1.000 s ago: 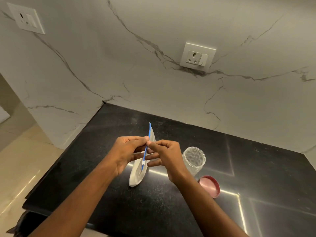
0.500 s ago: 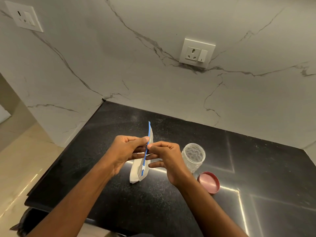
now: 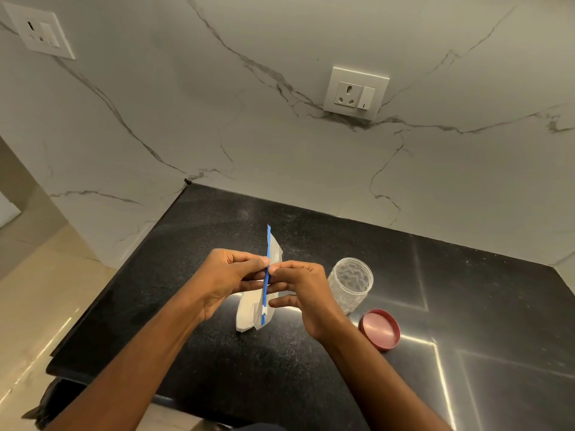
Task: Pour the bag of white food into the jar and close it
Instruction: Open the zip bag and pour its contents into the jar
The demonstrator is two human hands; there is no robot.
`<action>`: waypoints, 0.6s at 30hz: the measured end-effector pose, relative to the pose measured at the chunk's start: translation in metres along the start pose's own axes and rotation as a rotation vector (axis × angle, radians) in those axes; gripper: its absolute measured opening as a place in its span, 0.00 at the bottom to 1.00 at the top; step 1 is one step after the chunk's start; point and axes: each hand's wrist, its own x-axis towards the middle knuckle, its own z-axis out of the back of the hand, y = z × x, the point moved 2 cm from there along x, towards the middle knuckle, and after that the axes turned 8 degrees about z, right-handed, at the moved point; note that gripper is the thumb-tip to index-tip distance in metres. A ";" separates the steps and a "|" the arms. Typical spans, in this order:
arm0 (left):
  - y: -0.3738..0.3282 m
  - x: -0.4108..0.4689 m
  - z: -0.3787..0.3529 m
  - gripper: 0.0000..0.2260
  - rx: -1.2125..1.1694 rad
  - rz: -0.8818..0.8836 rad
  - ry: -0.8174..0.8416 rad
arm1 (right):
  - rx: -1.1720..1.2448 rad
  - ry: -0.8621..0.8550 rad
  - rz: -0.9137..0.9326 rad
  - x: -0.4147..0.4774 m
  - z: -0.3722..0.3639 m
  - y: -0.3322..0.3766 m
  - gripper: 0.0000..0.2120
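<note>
Both hands – left (image 3: 222,279) & right (image 3: 303,289) – pinch the bag (image 3: 253,309) at its blue zip (image 3: 266,284), just left of the jar (image 3: 350,284). Soft, light, floppy; grip near the zip.

A home kitchen corner.

A polished black speckled stone worktop (image 3: 217,353) runs into a corner of white marble-look wall panels (image 3: 280,157) veined in grey. Two white socket plates with switches are set in the walls, one (image 3: 356,93) above the worktop and one (image 3: 40,31) on the left wall. Beige glossy floor tiles (image 3: 34,306) show to the left. On the worktop stand a clear patterned jar (image 3: 351,284) and its red lid (image 3: 379,329), household food storage.
</note>
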 end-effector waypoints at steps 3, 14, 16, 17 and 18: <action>0.001 0.000 -0.001 0.05 0.019 -0.001 -0.004 | -0.017 -0.001 0.010 0.000 0.000 -0.001 0.07; 0.004 0.000 -0.005 0.06 0.070 -0.023 -0.038 | -0.134 -0.023 0.089 -0.001 0.002 -0.006 0.08; 0.005 0.001 -0.006 0.06 0.107 -0.035 -0.047 | -0.133 -0.026 0.077 -0.001 0.000 -0.008 0.09; 0.005 0.001 -0.007 0.06 0.125 -0.050 -0.052 | -0.129 -0.029 0.070 -0.001 -0.002 -0.009 0.10; 0.005 0.001 -0.008 0.06 0.142 -0.071 -0.063 | -0.124 -0.033 0.063 -0.002 -0.003 -0.010 0.10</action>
